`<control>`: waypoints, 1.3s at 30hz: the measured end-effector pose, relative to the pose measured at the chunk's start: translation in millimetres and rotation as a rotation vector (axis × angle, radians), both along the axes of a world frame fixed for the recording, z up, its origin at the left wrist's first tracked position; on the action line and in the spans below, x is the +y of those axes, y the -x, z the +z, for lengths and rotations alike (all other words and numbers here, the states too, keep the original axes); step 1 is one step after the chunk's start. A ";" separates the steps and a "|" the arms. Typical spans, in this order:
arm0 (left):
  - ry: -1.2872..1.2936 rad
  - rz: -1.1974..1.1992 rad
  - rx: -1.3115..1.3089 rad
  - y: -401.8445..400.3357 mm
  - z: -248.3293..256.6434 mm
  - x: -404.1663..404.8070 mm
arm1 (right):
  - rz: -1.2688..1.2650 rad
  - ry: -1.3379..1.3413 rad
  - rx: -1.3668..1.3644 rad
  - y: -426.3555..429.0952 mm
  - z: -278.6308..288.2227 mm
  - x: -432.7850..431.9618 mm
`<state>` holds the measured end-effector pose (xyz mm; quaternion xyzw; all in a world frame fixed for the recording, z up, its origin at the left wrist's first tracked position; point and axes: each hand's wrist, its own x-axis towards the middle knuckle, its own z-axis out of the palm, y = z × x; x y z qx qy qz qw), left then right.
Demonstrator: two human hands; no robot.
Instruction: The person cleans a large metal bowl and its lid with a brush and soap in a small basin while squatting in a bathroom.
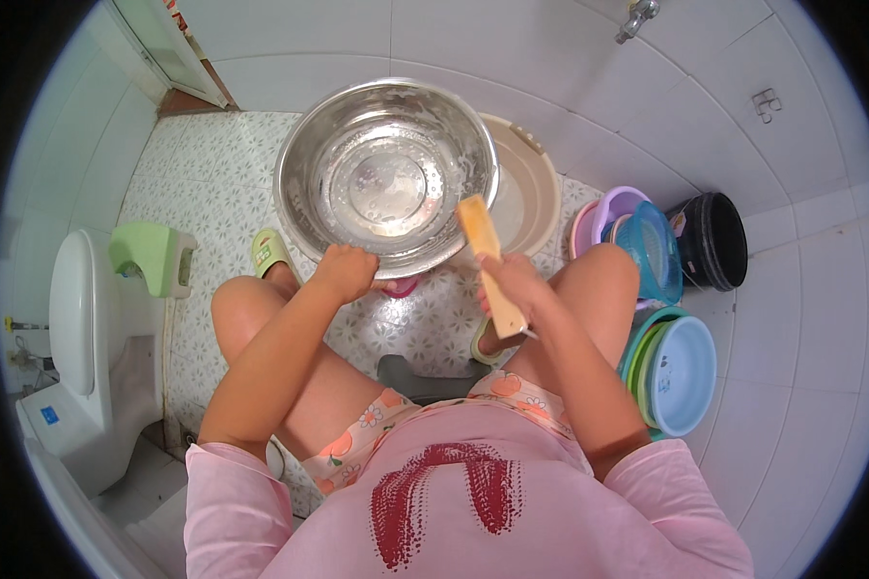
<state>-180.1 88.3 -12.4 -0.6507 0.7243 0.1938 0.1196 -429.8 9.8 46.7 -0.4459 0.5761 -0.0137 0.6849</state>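
My left hand (347, 272) grips the near rim of a large stainless steel basin (387, 184), whose open side faces me. Water drops and some suds cling to its inner wall. In my right hand (515, 281) is a long wooden-handled brush (481, 226). Its far end lies against or just over the basin's right rim; I cannot tell whether they touch. A beige plastic tub (539, 192) stands behind and to the right, partly hidden by the steel basin, with what looks like water in it. Something pink-red (401, 288) shows under the near rim.
At the right wall are a black bucket (728, 242), a blue basket (659, 253), a purple basin (619, 201) and stacked basins (684, 378). Left are a white toilet (72, 311) and green stool (148, 253). A tap (637, 18) juts from the wall. Below me is a grey stool (431, 380).
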 end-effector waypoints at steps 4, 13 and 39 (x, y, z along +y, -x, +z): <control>0.001 -0.022 -0.022 2.4 -3.0 -1.4 | -0.152 0.092 -0.064 9.6 -7.9 -16.6; 0.023 -0.015 -0.010 1.0 -3.1 1.0 | 0.055 0.051 -0.122 -7.7 5.3 38.1; 0.026 -0.019 -0.005 6.0 -3.5 -0.4 | 0.137 -0.078 -0.149 -21.7 5.0 46.0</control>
